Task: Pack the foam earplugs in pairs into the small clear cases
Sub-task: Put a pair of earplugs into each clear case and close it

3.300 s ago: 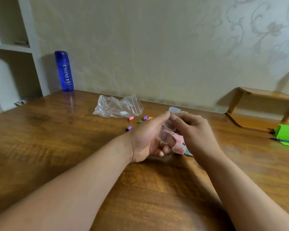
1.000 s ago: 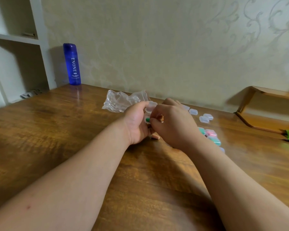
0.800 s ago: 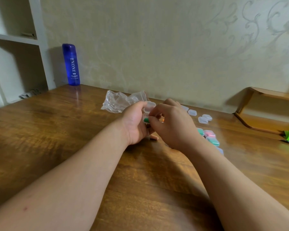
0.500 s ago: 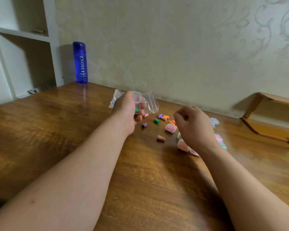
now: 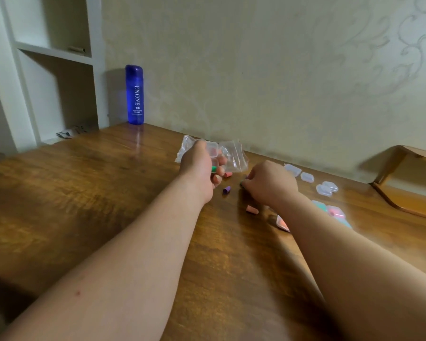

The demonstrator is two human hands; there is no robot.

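Observation:
My left hand [image 5: 199, 168] holds a small clear case [image 5: 211, 149] above the table, its lid up, with a green earplug [image 5: 214, 169] inside it. My right hand [image 5: 268, 184] is down on the table among the loose earplugs, fingers curled over them; whether they pinch one is hidden. A purple earplug [image 5: 227, 190] and a pink earplug [image 5: 252, 209] lie loose between and below the hands. Empty clear cases [image 5: 308, 177] lie at the back right. Filled cases [image 5: 336, 212] with pink and green plugs lie right of my right forearm.
A crumpled clear plastic bag [image 5: 233, 156] lies behind my left hand. A blue bottle [image 5: 134, 94] stands at the table's far left by the wall. A wooden stand [image 5: 408, 183] sits at the right. White shelves [image 5: 52, 50] rise on the left.
The hands have parted: my left hand keeps the case with the green plug, my right hand has gone down to the loose earplugs on the table. The camera has tilted up.

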